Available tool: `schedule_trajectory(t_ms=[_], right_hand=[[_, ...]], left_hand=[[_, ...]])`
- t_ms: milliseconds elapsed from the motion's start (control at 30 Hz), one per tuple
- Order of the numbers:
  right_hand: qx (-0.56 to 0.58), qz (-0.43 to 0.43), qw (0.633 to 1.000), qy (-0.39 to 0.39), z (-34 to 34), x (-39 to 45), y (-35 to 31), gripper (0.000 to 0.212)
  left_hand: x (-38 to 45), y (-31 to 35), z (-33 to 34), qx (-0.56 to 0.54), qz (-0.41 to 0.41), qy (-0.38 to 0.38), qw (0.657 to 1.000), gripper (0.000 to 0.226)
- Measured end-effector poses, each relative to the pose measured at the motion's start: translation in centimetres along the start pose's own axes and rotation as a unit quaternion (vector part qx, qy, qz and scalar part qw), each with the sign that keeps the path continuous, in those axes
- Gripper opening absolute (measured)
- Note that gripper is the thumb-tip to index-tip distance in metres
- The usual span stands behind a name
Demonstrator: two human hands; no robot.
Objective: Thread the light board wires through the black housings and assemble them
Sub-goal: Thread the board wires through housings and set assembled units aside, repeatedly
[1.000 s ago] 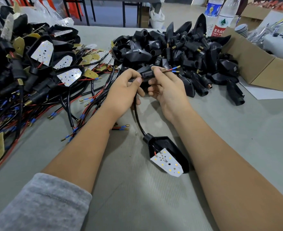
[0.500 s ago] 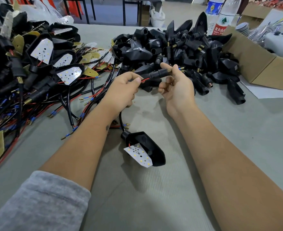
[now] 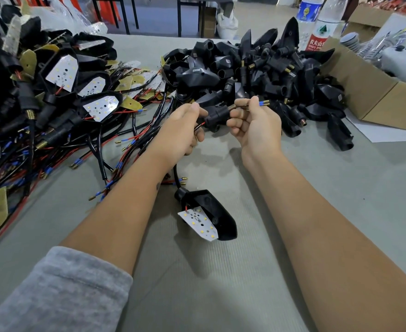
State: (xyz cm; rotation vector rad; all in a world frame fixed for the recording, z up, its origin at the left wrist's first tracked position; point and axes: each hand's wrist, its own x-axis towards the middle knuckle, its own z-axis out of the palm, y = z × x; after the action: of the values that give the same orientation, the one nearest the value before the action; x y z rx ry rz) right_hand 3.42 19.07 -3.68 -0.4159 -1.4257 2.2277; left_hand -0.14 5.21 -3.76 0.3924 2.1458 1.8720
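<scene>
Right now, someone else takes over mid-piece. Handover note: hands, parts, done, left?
Left hand pinches the wires where they enter the small black sleeve.
Right hand pinches the wire ends that stick out past it.
Black housing with its light board hangs from the cable above the table.
Done: wires through housing and sleeve.
Left: seat the board, join the parts, then start on the loose housings pile.
</scene>
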Motion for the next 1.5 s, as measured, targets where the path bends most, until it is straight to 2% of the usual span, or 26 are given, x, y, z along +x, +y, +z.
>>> schedule_trajectory(t_ms=[200, 333, 433, 667, 767, 933, 1033, 1133, 1200, 1267, 1367, 1500], right_hand=[[-0.022, 0.009, 0.999, -0.037, -0.28, 0.04, -0.05, 0.044], [-0.037, 0.005, 0.997, -0.066, -0.57, 0.13, -0.03, 0.032], [-0.063, -0.012, 0.994, -0.086, -0.54, 0.00, 0.12, 0.021], [-0.058, -0.030, 0.997, -0.050, -0.54, -0.14, 0.03, 0.023], [-0.017, -0.016, 0.999, -0.026, -0.69, -0.04, -0.24, 0.023], [0.032, -0.020, 0.999, 0.021, -0.85, 0.26, -0.15, 0.024], [0.108, -0.009, 0.993, 0.037, -0.90, 0.54, -0.28, 0.025], [0.229, 0.044, 0.972, 0.016, -0.88, 0.61, -0.58, 0.029], [0.269, 0.074, 0.960, -0.022, -0.84, 0.62, -0.73, 0.030], [0.237, 0.081, 0.966, -0.059, -0.65, 0.56, -0.67, 0.023], [0.122, 0.060, 0.987, -0.088, -0.23, 0.40, -0.20, 0.015], [0.064, 0.039, 0.995, -0.065, -0.31, 0.47, 0.07, 0.015]], left_hand=[[0.18, -0.34, -0.18, 0.036, 0.028, -0.010, 0.999, 0.024], [0.39, -0.90, -0.18, 0.120, 0.077, -0.002, 0.990, 0.024], [0.52, -0.98, -0.33, 0.117, 0.067, 0.000, 0.991, 0.031], [0.20, -0.49, -0.03, 0.088, 0.044, -0.041, 0.994, 0.038], [-0.01, -0.29, -0.18, 0.058, 0.031, -0.062, 0.996, 0.040], [-0.13, -0.09, -0.24, 0.071, 0.024, -0.072, 0.995, 0.041], [-0.19, -0.07, -0.36, 0.060, 0.021, -0.076, 0.995, 0.039], [-0.18, -0.11, -0.37, 0.055, 0.022, -0.076, 0.995, 0.037], [-0.10, -0.22, -0.32, 0.055, 0.021, -0.062, 0.996, 0.037], [0.00, -0.35, -0.23, 0.066, 0.019, -0.045, 0.997, 0.038], [0.15, -0.45, -0.10, 0.087, 0.024, -0.031, 0.995, 0.038], [0.12, -0.35, 0.03, 0.095, 0.020, -0.035, 0.995, 0.040]])
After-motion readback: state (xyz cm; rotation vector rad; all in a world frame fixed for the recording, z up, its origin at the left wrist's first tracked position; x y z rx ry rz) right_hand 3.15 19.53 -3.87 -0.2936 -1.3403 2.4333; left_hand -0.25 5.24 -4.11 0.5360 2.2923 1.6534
